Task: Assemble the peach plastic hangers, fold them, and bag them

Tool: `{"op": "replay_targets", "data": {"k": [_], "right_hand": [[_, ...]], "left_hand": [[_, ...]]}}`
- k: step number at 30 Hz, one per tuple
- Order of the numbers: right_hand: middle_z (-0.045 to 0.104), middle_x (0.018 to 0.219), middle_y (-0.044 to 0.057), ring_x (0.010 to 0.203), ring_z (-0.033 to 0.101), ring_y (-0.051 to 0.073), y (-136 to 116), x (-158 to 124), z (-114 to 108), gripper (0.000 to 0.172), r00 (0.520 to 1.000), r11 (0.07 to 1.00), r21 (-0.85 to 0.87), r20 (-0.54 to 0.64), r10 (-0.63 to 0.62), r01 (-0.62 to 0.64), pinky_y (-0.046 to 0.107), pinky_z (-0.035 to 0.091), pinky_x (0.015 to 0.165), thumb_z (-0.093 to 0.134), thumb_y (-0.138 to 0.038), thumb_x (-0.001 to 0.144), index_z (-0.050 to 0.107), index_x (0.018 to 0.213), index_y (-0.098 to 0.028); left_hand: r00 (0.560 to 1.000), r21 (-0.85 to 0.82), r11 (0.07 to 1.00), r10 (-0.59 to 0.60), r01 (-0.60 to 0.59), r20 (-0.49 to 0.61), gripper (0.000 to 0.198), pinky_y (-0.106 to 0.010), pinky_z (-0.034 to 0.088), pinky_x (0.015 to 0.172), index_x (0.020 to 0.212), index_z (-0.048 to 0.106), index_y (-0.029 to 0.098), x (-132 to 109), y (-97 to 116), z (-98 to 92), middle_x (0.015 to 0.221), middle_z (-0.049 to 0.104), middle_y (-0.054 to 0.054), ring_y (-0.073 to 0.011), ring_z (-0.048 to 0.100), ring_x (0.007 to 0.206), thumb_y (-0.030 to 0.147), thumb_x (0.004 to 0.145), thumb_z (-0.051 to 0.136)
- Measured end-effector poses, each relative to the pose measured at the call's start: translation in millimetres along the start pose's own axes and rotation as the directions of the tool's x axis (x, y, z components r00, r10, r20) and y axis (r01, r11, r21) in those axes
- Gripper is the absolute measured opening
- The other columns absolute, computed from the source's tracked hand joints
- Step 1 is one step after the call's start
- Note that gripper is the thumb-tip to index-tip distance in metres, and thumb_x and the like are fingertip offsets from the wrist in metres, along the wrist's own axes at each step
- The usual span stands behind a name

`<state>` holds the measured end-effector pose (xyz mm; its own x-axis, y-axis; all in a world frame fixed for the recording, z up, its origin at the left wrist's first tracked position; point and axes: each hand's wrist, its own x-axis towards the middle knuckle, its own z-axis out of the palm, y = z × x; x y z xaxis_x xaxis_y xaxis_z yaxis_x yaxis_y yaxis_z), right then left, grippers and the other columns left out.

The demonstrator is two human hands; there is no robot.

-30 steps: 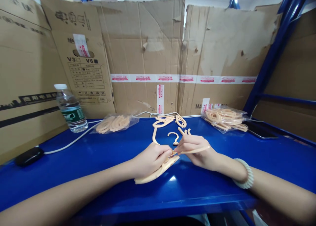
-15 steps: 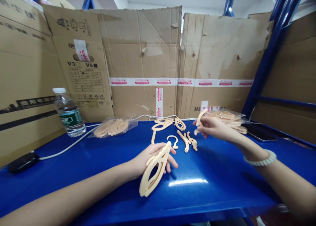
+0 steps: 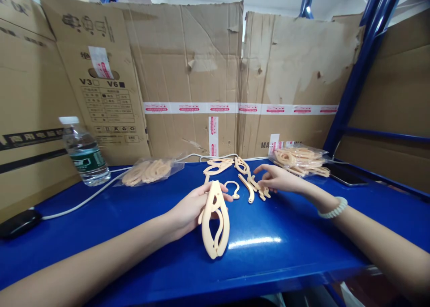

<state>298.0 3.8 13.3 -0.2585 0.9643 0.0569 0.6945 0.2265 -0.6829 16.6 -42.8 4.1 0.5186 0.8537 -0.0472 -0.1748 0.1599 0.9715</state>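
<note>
My left hand (image 3: pixel 191 208) is closed around a cream plastic folding hanger (image 3: pixel 223 213), folded up, its narrow end pointing away from me and its rounded arms toward me. Part of that hand is hidden behind it. Over a small cluster of curved cream hanger pieces (image 3: pixel 264 193), my right hand (image 3: pixel 280 178) reaches with its fingers apart and nothing visible held in them. Left of the cluster lies a longer curved hanger arm (image 3: pixel 246 188). A loose hanger hook (image 3: pixel 235 188) rests between the two hands. Behind these lie more folded hangers (image 3: pixel 219 165).
Bagged hanger parts lie at left (image 3: pixel 148 172) and right (image 3: pixel 298 159). A phone (image 3: pixel 347 175) is beside the right bag. A water bottle (image 3: pixel 85 155), a black mouse-like object (image 3: pixel 20 223) and a white cable (image 3: pixel 83 202) are at left. Cardboard (image 3: pixel 188 74) walls the blue table (image 3: pixel 161 262).
My right hand has moved down and left to the small pieces and let go of the curved piece it held. My left hand has turned the folded hanger more upright, its face toward me.
</note>
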Motion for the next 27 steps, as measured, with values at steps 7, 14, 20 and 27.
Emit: {"op": "replay_targets", "data": {"k": [7,14,20,27], "right_hand": [[0.065,0.057,0.0,0.054,0.062,0.018,-2,-3,2,0.018,0.995,0.958,-0.28,-0.06,-0.076,0.056,0.027,0.042,0.051,0.057,-0.028,0.083,0.056,0.097,-0.017],[0.067,0.067,0.003,0.06,0.061,0.019,-1,-2,1,0.021,0.995,0.888,-0.458,-0.059,-0.084,0.048,0.027,0.038,0.054,0.055,-0.031,0.085,0.057,0.099,-0.016],[0.066,0.082,0.006,0.069,0.058,0.018,-5,-5,7,0.019,0.97,0.836,-0.508,-0.002,-0.242,0.208,0.027,0.039,0.06,0.057,-0.036,0.083,0.063,0.086,-0.017],[0.065,0.074,0.004,0.065,0.059,0.018,1,2,13,0.008,0.979,0.843,-0.521,-0.063,-0.194,0.133,0.025,0.037,0.057,0.06,-0.025,0.078,0.061,0.079,-0.017]], "left_hand": [[0.999,0.007,1.0,0.011,-0.011,-0.043,0.011,-0.02,0.051,0.056,0.093,0.061,0.015,1,-4,-0.7,0.081,0.069,-0.005,-0.0117,0.062,0.062,0.014,0.087,0.052],[0.998,0.001,1.0,0.011,-0.011,-0.063,0.013,-0.019,0.051,0.055,0.094,0.063,0.014,3,-8,-4.1,0.078,0.068,-0.006,-0.0124,0.063,0.061,0.013,0.087,0.052],[0.997,-0.009,1.0,0.008,-0.009,-0.075,0.014,-0.019,0.051,0.055,0.094,0.064,0.013,2,-6,-1.4,0.076,0.068,-0.006,-0.0123,0.063,0.06,0.011,0.088,0.051],[0.995,-0.021,1.0,-0.012,0.01,-0.099,0.016,-0.018,0.05,0.053,0.093,0.063,0.013,1,-1,3.3,0.075,0.068,-0.006,-0.0114,0.062,0.058,0.008,0.088,0.048]]}}
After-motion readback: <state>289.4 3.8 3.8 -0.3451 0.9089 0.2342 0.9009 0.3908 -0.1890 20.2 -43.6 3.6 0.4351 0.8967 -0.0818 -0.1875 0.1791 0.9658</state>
